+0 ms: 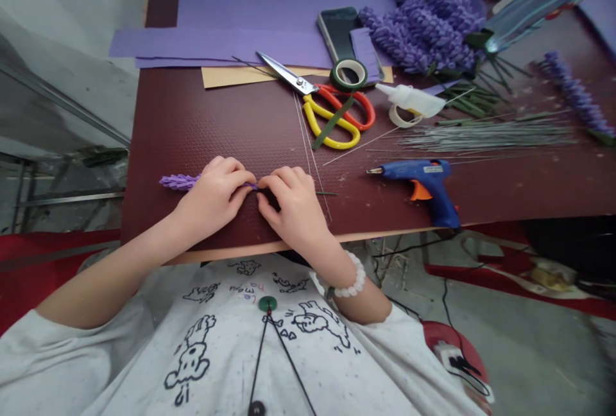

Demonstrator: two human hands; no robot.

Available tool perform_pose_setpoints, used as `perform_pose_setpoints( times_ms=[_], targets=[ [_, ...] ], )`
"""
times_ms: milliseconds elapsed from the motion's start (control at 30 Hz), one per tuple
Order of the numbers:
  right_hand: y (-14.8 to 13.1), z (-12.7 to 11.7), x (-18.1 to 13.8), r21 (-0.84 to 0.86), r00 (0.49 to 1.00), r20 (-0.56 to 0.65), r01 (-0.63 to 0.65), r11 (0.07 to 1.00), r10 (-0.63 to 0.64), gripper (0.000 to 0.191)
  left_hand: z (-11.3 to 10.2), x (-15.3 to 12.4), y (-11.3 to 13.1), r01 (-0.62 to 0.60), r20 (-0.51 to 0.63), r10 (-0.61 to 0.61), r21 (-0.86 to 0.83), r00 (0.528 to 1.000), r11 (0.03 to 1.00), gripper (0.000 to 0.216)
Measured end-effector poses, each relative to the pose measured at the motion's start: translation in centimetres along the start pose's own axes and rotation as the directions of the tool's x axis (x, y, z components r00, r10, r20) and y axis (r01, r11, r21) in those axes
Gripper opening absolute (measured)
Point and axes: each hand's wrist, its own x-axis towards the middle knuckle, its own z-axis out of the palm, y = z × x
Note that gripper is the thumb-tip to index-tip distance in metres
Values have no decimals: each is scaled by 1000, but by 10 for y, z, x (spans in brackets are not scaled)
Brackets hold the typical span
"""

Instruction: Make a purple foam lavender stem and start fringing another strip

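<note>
My left hand (214,194) lies curled on the table (192,121) near its front edge, fingers closed over a purple sprig (178,181) whose tip sticks out to the left of my knuckles. My right hand (291,207) meets it fingertip to fingertip, thumb and fingers pinched tight on the sprig's thin stem (327,194) — the bare end runs out to the right, flat on the table.

Beyond my hands lie the scissors (332,108), with a green tape roll (349,74) just behind them, resting on a phone (339,34). A blue glue gun (423,185) lies to the right of my hands, nozzle pointing my way. Behind it are a glue bottle (411,98) and a bundle of wires (486,137). A heap of finished purple sprigs (433,24) sits at the far right, and purple paper (250,43) covers the far side.
</note>
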Motion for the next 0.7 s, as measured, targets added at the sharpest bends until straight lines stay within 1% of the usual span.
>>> perform_pose_setpoints(
  times_ms=[133, 267, 533, 700],
  targets=[
    [1, 0, -2, 6, 1000, -10, 5, 1000, -5, 16, 1, -1, 0, -32, -48, 32, 3, 998, 999, 21],
    [2, -1, -4, 54, 999, -34, -13, 998, 15, 15, 2, -1, 0, -42, -75, 42, 6, 996, 999, 21],
    [1, -1, -6, 107, 998, -44, -41, 993, 46, 17, 1, -1, 1, -12, -62, 11, -5, 998, 1000, 19],
    [-3, -3, -9, 122, 996, -57, -63, 991, 70, 21, 1, -1, 0, -26, -62, 25, -17, 998, 1000, 18]
  ],
)
